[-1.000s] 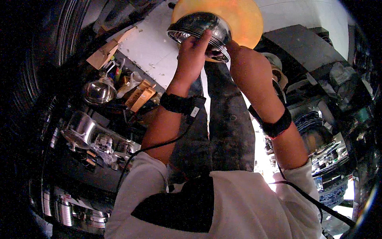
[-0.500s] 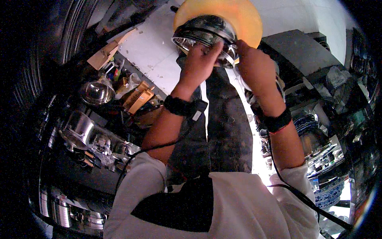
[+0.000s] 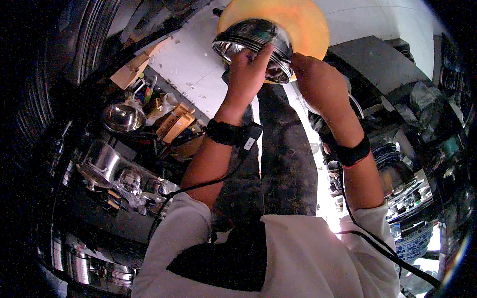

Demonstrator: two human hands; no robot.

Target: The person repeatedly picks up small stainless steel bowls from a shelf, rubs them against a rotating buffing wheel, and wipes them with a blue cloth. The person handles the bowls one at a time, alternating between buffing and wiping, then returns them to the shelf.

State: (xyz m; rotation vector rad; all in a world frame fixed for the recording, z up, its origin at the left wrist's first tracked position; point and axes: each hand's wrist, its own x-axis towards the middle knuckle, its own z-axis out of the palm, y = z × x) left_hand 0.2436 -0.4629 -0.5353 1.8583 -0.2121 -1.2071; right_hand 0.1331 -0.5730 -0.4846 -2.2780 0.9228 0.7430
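The left hand [image 3: 248, 69] grips the rim of a shiny ribbed steel bowl [image 3: 253, 47], fingers closed over its edge, pressing it against the big orange buffing disc [image 3: 298, 25]. The right hand [image 3: 318, 82] closes on the opposite rim, steadying it.

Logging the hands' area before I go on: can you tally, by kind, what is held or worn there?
Shiny metal bowl: 1
Orange disc behind it: 1
Black wristbands: 2
Hands on the bowl, left hand, right hand: 2
Total: 6
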